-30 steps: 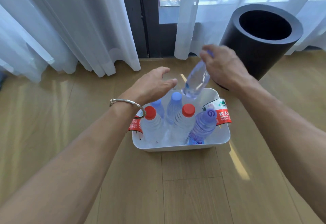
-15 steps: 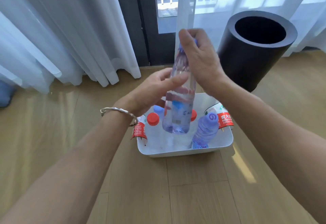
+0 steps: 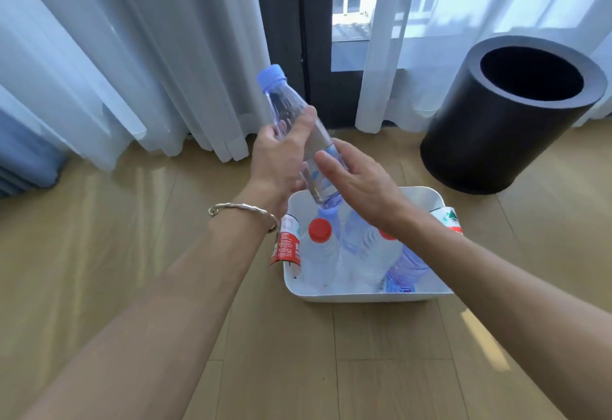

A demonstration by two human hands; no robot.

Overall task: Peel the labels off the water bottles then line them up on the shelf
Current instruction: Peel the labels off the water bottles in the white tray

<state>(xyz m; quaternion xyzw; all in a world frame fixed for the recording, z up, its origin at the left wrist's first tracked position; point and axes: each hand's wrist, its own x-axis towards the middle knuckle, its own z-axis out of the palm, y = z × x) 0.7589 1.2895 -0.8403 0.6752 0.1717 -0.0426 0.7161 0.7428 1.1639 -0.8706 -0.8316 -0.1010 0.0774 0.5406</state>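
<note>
- Left hand (image 3: 281, 168): fingers (image 3: 269, 135) and thumb curled round the middle of a water bottle (image 3: 284, 111); thin twisted metal bracelet (image 3: 243, 209) on the wrist.
- Water bottle of smooth, clear plastic, slim and round. Held in the air, tilted, with the pale blue screw cap (image 3: 271, 77) up and away past the left fingers and the base down toward the right wrist; faint blue print low on its wall.
- Right hand (image 3: 361, 184): fingers (image 3: 334, 168) straight and pressed together, laid flat beside the bottle's lower half; cannot tell whether touching it.
- Just below both hands, a white plastic tub (image 3: 364, 297), rectangular with rounded corners, standing on the floor.
- Inside it, below the fingers, more clear bottles: a ribbed one with a red cap (image 3: 320, 230) upright, and a blue-tinted one (image 3: 409, 269) leaning under the right forearm.
- Red-and-white label (image 3: 287, 244) curled over the tub's rim below the left wrist; another label (image 3: 449, 217) at the rim beyond the right forearm.
- Floor (image 3: 99, 254) of light wooden planks, glossy, streaked with sunlight.
- Beyond the right fingers, a matt black cylindrical bin (image 3: 490, 141), thick-walled and open-topped.
- Behind the fingers, sheer white curtains (image 3: 132, 55) in soft folds reaching the floor, with a dark window frame (image 3: 298, 22) between them.
</note>
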